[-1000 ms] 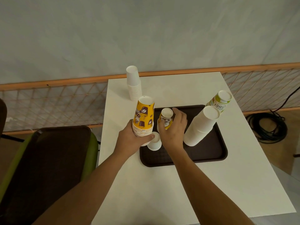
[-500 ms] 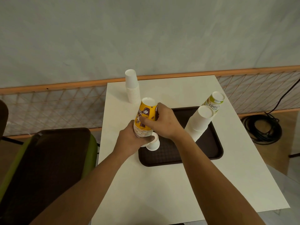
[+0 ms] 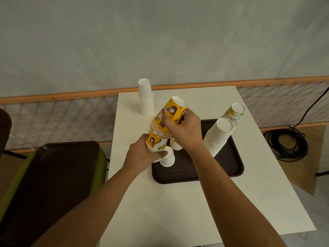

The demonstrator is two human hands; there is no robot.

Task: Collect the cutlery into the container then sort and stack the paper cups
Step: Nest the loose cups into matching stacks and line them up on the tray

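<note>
Left hand (image 3: 142, 154) fingers curl round yellow cup stack (image 3: 160, 132) base, right hand (image 3: 185, 131) fingers pinch its top cup (image 3: 173, 111), small white cup (image 3: 168, 157) just beside left fingers.

right hand (image 3: 185, 132): carried yellow cup (image 3: 175, 109) onto yellow stack (image 3: 157, 138) | stack: now tilted right

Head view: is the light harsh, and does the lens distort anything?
In the head view the light is soft, with faint shadows on the white table and no glare; the white cup stack on the tray leans outward, likely wide-lens stretch; the yellow cup stack looks fairly sharp.
</note>
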